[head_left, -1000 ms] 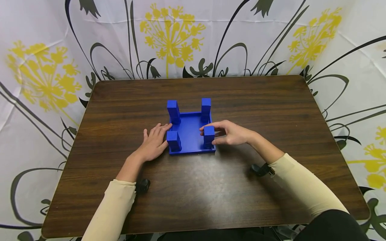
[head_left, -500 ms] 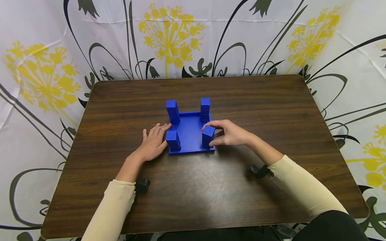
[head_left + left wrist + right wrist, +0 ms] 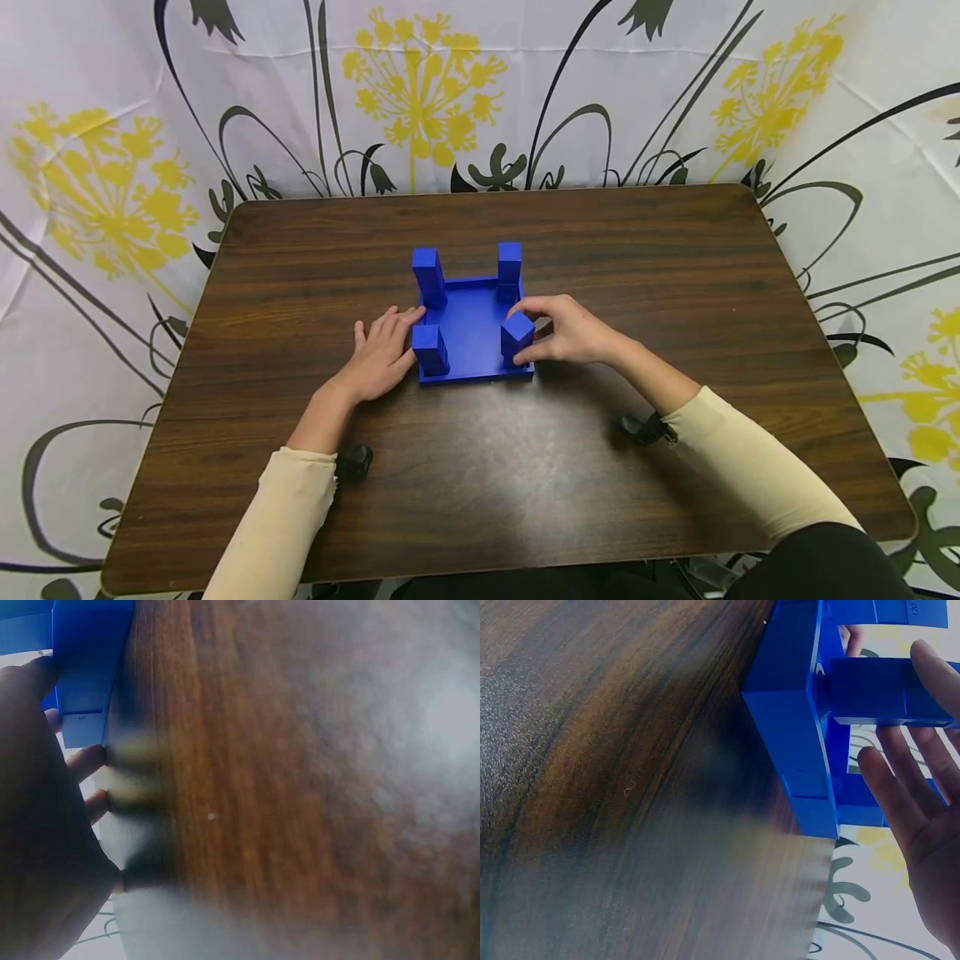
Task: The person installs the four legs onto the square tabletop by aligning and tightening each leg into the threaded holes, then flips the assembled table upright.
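Note:
A shallow blue square tray (image 3: 474, 335) lies on the table with a square blue post standing up at each corner, like a small table upside down. With thumb and fingers my right hand (image 3: 576, 331) grips the near right post (image 3: 517, 335), whose top sits turned, a corner toward me. In the right wrist view, this post (image 3: 874, 688) joins the tray at a narrow round neck. My left hand (image 3: 381, 358) lies with fingers spread at the tray's left side, fingertips touching its edge by the near left post (image 3: 431, 350).
Two more posts rise at the back, the far left post (image 3: 429, 277) and the far right post (image 3: 509, 271). Below is a brown wood-grain table (image 3: 637, 250). A flower-patterned curtain (image 3: 300, 100) hangs behind and beside it.
The near right post has turned clockwise, seen from above. My right thumb has moved left and the index finger right with it. The left hand has stayed put.

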A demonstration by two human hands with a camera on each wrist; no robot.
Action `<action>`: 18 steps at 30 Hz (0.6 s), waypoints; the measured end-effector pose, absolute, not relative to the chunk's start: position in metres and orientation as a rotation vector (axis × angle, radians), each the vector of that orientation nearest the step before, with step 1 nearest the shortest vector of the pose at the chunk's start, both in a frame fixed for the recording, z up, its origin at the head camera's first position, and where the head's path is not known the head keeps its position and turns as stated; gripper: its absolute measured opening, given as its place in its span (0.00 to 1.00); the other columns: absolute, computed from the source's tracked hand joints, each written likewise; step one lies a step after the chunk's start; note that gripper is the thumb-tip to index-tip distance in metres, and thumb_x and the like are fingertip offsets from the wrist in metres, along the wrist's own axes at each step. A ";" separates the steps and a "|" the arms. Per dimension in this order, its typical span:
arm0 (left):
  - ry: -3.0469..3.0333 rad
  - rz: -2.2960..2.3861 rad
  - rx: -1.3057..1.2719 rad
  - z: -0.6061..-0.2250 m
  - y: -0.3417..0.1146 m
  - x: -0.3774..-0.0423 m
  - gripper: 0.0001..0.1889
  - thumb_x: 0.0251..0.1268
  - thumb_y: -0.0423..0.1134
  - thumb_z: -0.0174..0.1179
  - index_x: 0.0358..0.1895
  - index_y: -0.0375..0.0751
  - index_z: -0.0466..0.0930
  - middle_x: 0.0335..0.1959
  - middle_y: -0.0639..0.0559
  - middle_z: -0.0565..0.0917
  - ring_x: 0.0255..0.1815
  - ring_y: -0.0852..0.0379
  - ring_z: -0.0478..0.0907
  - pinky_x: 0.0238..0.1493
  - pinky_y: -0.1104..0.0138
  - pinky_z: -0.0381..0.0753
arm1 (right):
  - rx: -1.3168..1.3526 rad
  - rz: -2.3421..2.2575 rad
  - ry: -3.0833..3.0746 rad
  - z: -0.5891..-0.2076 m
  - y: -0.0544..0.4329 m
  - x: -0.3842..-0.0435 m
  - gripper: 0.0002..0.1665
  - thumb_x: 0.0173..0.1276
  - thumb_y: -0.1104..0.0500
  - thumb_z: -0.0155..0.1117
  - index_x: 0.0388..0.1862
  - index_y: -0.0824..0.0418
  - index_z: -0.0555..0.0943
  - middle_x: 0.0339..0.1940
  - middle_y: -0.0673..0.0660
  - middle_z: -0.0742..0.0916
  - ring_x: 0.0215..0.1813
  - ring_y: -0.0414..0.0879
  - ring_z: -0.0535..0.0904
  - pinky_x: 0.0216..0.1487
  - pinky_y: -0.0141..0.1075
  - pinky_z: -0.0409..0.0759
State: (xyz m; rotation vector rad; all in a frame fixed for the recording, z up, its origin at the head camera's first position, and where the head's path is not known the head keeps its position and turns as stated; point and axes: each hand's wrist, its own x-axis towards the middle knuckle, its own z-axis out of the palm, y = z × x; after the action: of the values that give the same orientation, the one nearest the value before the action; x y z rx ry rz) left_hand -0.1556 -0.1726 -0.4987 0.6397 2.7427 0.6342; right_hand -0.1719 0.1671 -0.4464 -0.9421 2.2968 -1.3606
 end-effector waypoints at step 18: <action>2.751 0.641 0.648 -0.499 -0.173 -0.155 0.34 0.75 0.42 0.46 0.79 0.54 0.44 0.77 0.42 0.51 0.79 0.41 0.37 0.64 0.31 0.27 | -0.980 -1.249 2.504 -0.453 0.161 -0.171 0.28 0.51 0.47 0.81 0.44 0.52 0.76 0.39 0.48 0.84 0.43 0.47 0.82 0.40 0.41 0.84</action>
State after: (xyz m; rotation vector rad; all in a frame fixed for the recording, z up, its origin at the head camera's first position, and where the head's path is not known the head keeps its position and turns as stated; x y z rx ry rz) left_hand -0.1555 -0.1726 -0.4992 0.6483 2.7509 0.6415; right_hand -0.1711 0.1613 -0.4529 -0.9803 2.5040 -1.2493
